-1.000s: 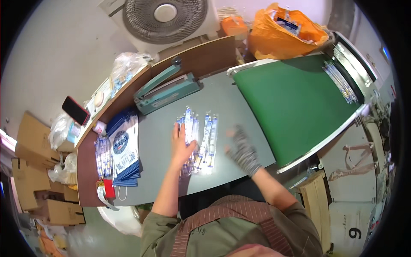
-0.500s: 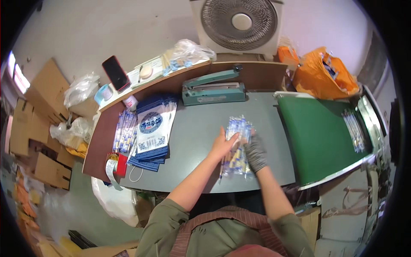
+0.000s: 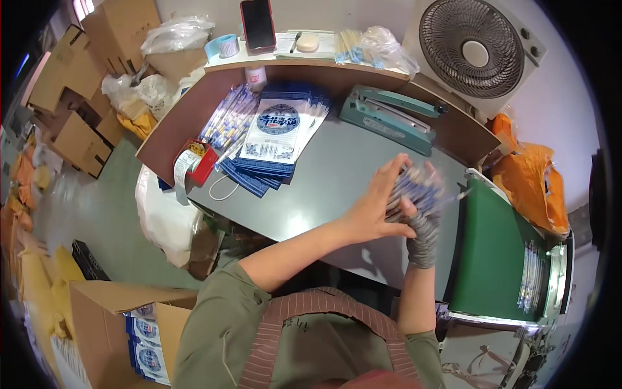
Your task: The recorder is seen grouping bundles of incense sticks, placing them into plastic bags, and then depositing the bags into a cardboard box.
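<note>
Both hands are over the right part of the grey table. My bare left hand (image 3: 372,211) has its fingers curved round one side of a bundle of wrapped chopsticks (image 3: 420,190), slim packets with blue and yellowish parts. From the other side my right hand (image 3: 423,236), in a grey glove with bare fingertips, grips the same bundle. The bundle is tilted and smeared by motion, and one packet sticks out to the right. At the left lie a stack of blue and white printed bags (image 3: 278,129) and more wrapped chopsticks (image 3: 230,117).
A teal heat sealer (image 3: 389,120) stands at the table's back edge. The green surface (image 3: 483,253) at the right bears several packets. A red tape dispenser (image 3: 201,162) sits at the left edge. Behind are a phone (image 3: 258,26), a fan (image 3: 476,52) and an orange bag (image 3: 531,185).
My view has swung rightward, so the table's things shift left. The bundle lay low on the table under both hands; now it is tilted between them, with one packet poking out.
</note>
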